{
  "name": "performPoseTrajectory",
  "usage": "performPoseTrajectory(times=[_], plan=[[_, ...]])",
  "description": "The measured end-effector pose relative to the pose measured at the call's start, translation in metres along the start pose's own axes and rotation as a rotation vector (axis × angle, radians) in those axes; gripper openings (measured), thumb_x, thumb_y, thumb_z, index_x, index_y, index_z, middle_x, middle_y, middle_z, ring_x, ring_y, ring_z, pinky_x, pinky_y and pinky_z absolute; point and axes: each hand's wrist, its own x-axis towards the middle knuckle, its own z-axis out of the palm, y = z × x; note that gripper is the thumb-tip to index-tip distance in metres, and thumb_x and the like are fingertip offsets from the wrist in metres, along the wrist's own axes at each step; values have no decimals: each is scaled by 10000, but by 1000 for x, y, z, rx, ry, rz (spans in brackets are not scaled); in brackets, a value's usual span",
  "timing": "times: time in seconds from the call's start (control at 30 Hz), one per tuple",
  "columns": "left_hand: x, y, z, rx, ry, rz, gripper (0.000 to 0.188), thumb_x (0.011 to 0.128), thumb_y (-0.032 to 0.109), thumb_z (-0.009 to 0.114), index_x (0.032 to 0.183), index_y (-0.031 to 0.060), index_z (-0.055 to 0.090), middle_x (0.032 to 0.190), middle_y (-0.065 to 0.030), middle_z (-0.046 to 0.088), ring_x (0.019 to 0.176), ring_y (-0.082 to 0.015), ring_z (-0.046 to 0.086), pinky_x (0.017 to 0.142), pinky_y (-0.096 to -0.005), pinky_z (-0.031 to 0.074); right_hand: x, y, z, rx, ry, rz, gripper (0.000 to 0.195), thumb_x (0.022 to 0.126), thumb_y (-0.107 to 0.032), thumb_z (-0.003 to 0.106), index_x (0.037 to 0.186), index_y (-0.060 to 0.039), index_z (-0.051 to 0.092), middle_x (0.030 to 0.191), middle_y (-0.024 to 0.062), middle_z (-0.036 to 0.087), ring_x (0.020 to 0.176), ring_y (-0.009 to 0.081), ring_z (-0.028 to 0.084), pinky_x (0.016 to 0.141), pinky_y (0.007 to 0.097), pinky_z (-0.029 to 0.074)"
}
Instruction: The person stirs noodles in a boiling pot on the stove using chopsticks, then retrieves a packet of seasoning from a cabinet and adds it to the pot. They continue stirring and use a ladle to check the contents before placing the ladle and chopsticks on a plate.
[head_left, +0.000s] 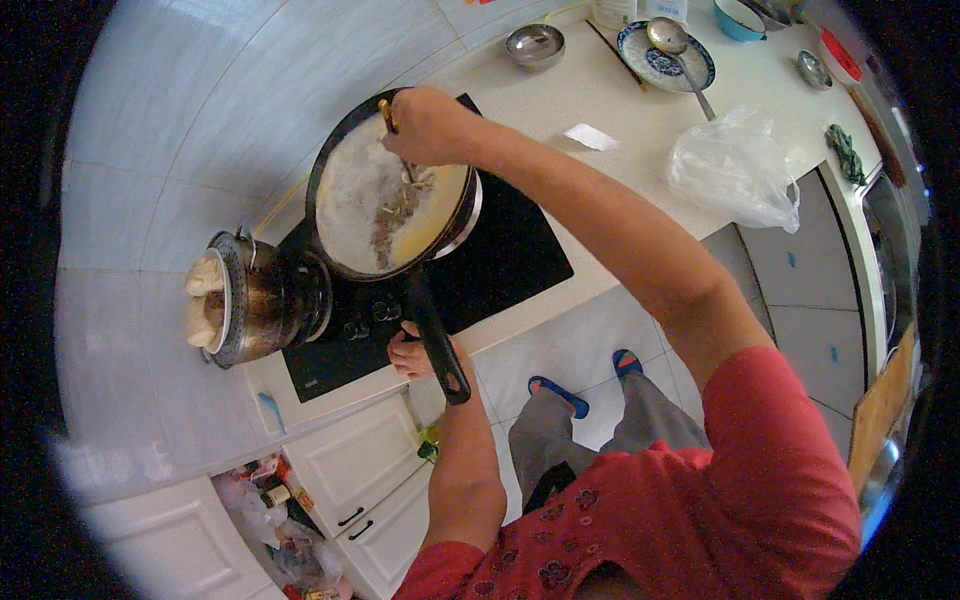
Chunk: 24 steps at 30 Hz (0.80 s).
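Observation:
My right hand (431, 127) grips a thin utensil with a golden-brown end (386, 116), perhaps chopsticks, its lower end among dark strands of food (397, 210). The strands lie in pale, foamy liquid (352, 187) inside a dark frying pan (319, 247), which sits on a black cooktop (525, 247). Below the pan, my left hand (412, 354) is at the cooktop's front edge, close to the control knobs (384, 310). Its fingers are slightly apart, with nothing seen in them. The pan's black handle (435, 330) passes above my left wrist and hides part of it.
Left of the pan stands a steamer pot (262, 300) topped by a white dish with pale buns (202, 277). On the counter are a metal bowl (535, 46), a blue-and-white plate (637, 56), a ladle (667, 36) and a plastic bag (727, 169). A cabinet (352, 472) stands below.

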Motion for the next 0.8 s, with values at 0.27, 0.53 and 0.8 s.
performPoseTrajectory(times=[0.27, 0.53, 0.8], plan=[[-1, -16, 9, -74, -48, -65, 390, 953, 442, 520, 938, 58, 590, 1043, -130, 563, 1032, -342, 501, 890, -496, 380, 22, -32, 34, 233, 44, 106, 325, 764, -253, 644, 703, 66, 652, 693, 282, 619, 675, 436, 638, 673, 491, 529], [9, 12, -22, -163, -161, -172, 392, 949, 445, 520, 949, 63, 606, 1072, -133, 565, 1017, -342, 501, 869, -504, 384, 68, -18, 58, 113, 184, 136, 255, 717, -211, 632, 732, 38, 681, 746, 260, 658, 698, 441, 653, 683, 491, 550], [9, 8, -28, -202, -182, -137, 392, 938, 454, 537, 957, 70, 611, 1072, -130, 566, 1023, -342, 503, 856, -499, 386, 36, -21, 34, 28, -163, 83, 307, 719, -256, 666, 728, 51, 656, 764, 268, 644, 772, 427, 645, 724, 459, 536]])
